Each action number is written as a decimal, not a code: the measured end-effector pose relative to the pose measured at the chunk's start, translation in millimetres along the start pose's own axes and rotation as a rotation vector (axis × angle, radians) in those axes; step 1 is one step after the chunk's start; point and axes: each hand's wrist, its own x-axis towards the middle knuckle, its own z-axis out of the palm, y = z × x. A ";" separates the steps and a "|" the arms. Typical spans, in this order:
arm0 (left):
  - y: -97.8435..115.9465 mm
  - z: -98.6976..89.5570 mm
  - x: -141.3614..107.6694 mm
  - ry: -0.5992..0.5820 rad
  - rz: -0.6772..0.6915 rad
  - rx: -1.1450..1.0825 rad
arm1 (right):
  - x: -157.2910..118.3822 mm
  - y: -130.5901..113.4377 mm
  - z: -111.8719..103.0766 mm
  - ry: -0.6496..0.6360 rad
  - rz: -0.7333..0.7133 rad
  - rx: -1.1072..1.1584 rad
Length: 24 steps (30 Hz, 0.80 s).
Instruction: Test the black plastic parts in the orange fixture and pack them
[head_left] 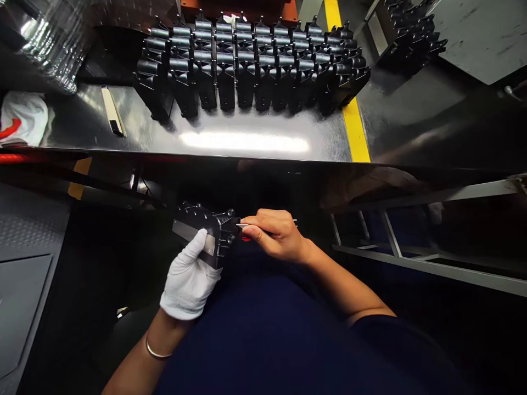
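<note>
My left hand point(189, 280), in a white glove, is wrapped round a black plastic part point(200, 222) with a flat metal plate on its side. It holds the part in front of my body, below the table's edge. Bare and pinched closed, my right hand point(275, 233) grips a thin metal tool point(244, 225). The tool's tip is at the right end of the black part; whether it touches cannot be made out. Something small and red shows under the right fingertips.
Rows of black parts point(246, 66) stand on the metal table point(247, 140). A cutter with a pale handle point(111, 109) and a white cloth point(28, 118) lie to their left. More black parts point(405, 35) are at upper right. A metal frame point(432, 266) stands at right, a grey panel point(24, 296) at left.
</note>
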 end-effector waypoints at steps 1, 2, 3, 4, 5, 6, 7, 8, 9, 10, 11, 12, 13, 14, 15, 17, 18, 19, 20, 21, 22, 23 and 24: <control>-0.8 0.6 -0.4 0.020 0.016 0.010 | -0.1 1.0 -0.8 -0.019 0.005 0.004; -1.7 1.4 -0.9 0.042 0.032 0.021 | -0.2 2.4 -1.4 -0.034 0.007 0.005; -2.9 2.3 -1.5 0.064 0.047 0.034 | -0.3 3.9 -1.5 -0.037 0.004 0.004; -4.1 3.3 -2.1 0.089 0.064 0.047 | -0.6 5.5 -1.0 -0.024 -0.006 0.000; -5.2 4.2 -2.7 0.112 0.084 0.061 | -1.0 7.0 0.0 0.002 -0.017 -0.006; -6.2 5.1 -3.0 0.131 0.105 0.073 | -1.5 8.1 1.6 0.033 -0.025 -0.013; -6.9 6.0 -3.1 0.145 0.123 0.084 | -2.0 8.9 3.7 0.064 -0.027 -0.019; -7.3 6.9 -2.9 0.158 0.139 0.093 | -2.5 9.2 6.2 0.088 -0.018 -0.024; -7.4 7.9 -2.5 0.174 0.154 0.098 | -2.8 9.3 9.2 0.103 -0.003 -0.025; -7.3 8.8 -2.1 0.198 0.166 0.099 | -2.9 9.4 12.5 0.115 0.018 -0.023; -6.8 9.4 -2.0 0.231 0.176 0.097 | -2.5 9.9 16.0 0.123 0.038 -0.013; -6.1 9.3 -2.4 0.263 0.187 0.093 | -1.8 11.2 19.5 0.127 0.058 0.004; -5.0 8.1 -3.6 0.293 0.196 0.088 | -0.6 13.8 22.9 0.134 0.089 0.025; -3.6 5.6 -5.6 0.316 0.181 0.085 | 0.9 17.6 25.7 0.152 0.139 0.048; -1.9 1.7 -8.3 0.319 0.148 0.080 | 2.6 22.5 27.9 0.187 0.209 0.070; 2.8 -8.9 -14.1 0.264 0.077 0.059 | 5.1 33.5 29.4 0.283 0.380 0.103; 5.6 -14.3 -16.1 0.230 0.043 0.049 | 5.4 38.1 28.9 0.319 0.452 0.117; 8.4 -18.6 -17.0 0.200 0.013 0.043 | 5.0 41.0 27.7 0.320 0.495 0.135; 11.2 -21.3 -16.5 0.175 -0.008 0.040 | 4.0 41.9 26.1 0.287 0.502 0.155; 13.8 -22.2 -14.7 0.166 -0.023 0.040 | 2.5 40.8 24.1 0.233 0.484 0.172; 15.9 -21.4 -11.8 0.168 -0.041 0.042 | 0.9 37.8 21.8 0.173 0.457 0.183; 17.6 -19.2 -8.5 0.172 -0.049 0.042 | -0.3 33.6 19.0 0.123 0.431 0.184; 18.6 -16.3 -5.1 0.174 -0.041 0.039 | -0.7 28.9 15.8 0.089 0.410 0.174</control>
